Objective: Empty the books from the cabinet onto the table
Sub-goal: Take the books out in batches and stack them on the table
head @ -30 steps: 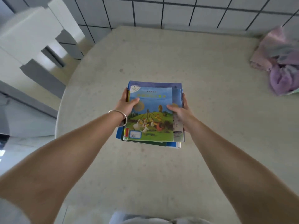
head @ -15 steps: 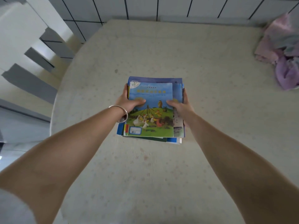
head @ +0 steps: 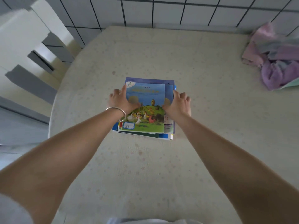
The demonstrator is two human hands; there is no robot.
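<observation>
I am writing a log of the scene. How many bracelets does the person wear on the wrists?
1. A silver bangle sits on the left wrist, just behind the left hand, over the book stack. The right wrist shows none; its underside is hidden.

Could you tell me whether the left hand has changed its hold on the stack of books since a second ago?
Yes. The left hand has opened its grip, fingers now spread off the stack of books toward the table's left edge.
</observation>
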